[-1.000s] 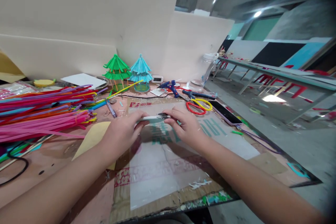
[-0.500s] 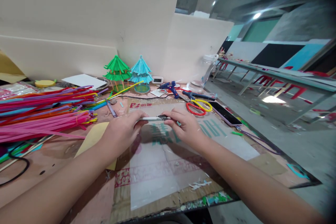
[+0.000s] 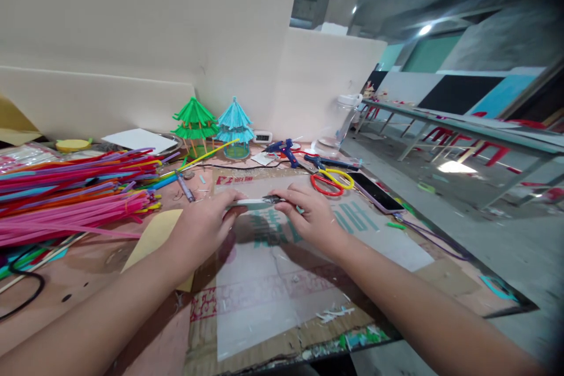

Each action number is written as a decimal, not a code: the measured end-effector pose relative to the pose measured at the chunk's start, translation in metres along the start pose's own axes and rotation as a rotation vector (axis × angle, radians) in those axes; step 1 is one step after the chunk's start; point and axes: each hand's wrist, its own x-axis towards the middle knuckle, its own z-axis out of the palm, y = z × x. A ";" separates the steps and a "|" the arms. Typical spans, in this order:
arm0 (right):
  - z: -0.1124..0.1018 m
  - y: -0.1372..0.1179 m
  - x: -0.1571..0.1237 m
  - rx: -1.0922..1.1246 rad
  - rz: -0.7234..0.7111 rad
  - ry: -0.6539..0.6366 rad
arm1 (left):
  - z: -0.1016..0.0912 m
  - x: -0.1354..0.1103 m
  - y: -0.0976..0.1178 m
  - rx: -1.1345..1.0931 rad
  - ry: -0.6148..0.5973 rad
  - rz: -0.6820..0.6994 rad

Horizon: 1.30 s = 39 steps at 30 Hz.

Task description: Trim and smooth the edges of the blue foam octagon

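1. Here we hold a strip (image 3: 247,202) level between both hands, just above the sheet (image 3: 264,288) that lies on the cardboard (image 3: 286,342).
2. The left hand (image 3: 205,228) pinches the strip's left end, fingers curled.
3. The right hand (image 3: 312,218) pinches the right end together with a small dark tool (image 3: 273,199); we cannot tell what kind.
4. We judge the step to be working the strip's right end.
5. The next move calls for a steady left grip and fine right fingertips; scissors (image 3: 328,181) lie near.
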 end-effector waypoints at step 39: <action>0.001 -0.003 0.001 -0.036 -0.019 -0.027 | -0.002 -0.002 0.004 0.088 -0.037 -0.004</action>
